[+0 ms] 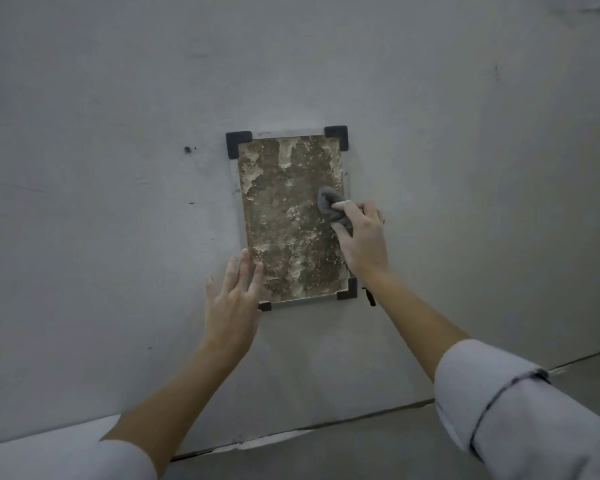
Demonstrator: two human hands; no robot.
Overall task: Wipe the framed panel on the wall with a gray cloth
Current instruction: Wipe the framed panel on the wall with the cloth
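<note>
- The pale gray wall (118, 237) spreads out on all sides of both hands.
- The framed panel (288, 216), mottled brown with black corner brackets (238, 142), hangs between the hands, above the left one.
- The left hand (234, 303) lies open and flat, holding nothing, fingertips over the panel's lower left edge.
- The right hand (361, 237) is closed around the gray cloth (329, 202).
- The cloth is bunched, pressed against the panel's right side just above that hand's fingers.
</note>
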